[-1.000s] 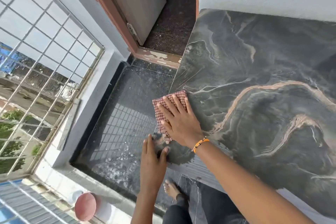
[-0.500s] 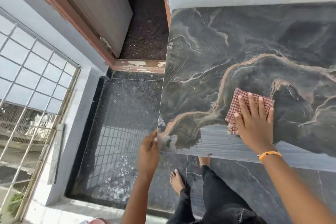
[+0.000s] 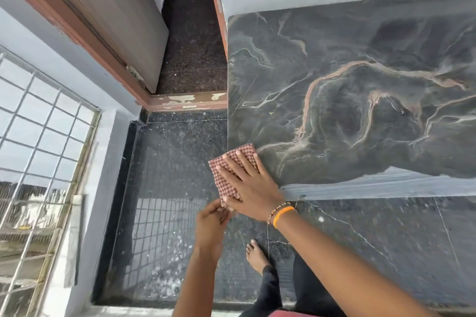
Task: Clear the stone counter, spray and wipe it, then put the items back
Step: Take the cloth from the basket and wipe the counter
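The dark stone counter [image 3: 347, 100] with pale orange veins fills the right side and carries nothing but the cloth. A red-and-white checked cloth [image 3: 228, 174] lies folded on its near left corner, partly hanging past the left edge. My right hand [image 3: 251, 184] presses flat on the cloth with fingers spread; an orange band circles its wrist. My left hand [image 3: 210, 225] sits just below the corner, cupped under the edge, its fingertips touching the cloth's lower end.
Left of the counter the dark floor [image 3: 167, 188] drops away, with white specks near its front. A doorway with a brown door [image 3: 113, 15] opens at the back. A barred window [image 3: 38, 162] lines the left wall. My bare foot [image 3: 256, 256] stands below the counter.
My right hand has slid the cloth from the counter's front middle back left to the near corner. My left hand has stayed by that corner and now touches the cloth's end.
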`<action>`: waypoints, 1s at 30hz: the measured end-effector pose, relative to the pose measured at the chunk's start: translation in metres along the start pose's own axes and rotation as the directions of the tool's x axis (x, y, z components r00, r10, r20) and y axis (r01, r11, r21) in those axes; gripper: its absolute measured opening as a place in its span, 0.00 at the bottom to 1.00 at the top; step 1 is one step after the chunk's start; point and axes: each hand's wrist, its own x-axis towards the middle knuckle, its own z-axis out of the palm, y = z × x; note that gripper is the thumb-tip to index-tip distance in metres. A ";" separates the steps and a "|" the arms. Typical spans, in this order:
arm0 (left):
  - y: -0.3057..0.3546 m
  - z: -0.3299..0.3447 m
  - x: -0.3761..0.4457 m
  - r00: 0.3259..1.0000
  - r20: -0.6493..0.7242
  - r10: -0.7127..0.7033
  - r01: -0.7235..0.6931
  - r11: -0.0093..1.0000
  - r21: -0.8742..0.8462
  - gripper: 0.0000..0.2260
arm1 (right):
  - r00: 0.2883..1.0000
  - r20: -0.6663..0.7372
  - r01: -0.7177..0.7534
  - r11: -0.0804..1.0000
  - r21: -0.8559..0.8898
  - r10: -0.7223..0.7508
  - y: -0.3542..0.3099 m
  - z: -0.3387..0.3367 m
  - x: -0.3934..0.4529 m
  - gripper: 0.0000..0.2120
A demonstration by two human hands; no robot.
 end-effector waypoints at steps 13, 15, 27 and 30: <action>-0.003 -0.005 0.014 0.993 0.062 -0.098 0.101 0.994 -0.047 0.04 | 0.674 -0.012 -0.735 0.673 0.082 0.739 0.146 -0.009 -0.128 0.32; -0.002 -0.006 0.019 0.993 0.063 -0.097 0.097 0.995 -0.011 0.04 | 0.559 -0.015 -0.819 0.556 0.141 0.829 0.132 -0.006 -0.129 0.31; -0.006 0.008 0.009 0.962 -0.170 0.213 -0.154 0.940 0.305 0.06 | 0.904 0.025 -0.419 0.876 0.238 0.426 -0.009 -0.007 -0.015 0.34; -0.014 0.027 -0.007 0.863 -0.135 0.487 -0.345 0.762 0.548 0.04 | 0.970 -0.035 -0.233 0.961 0.149 0.241 0.007 0.003 -0.034 0.32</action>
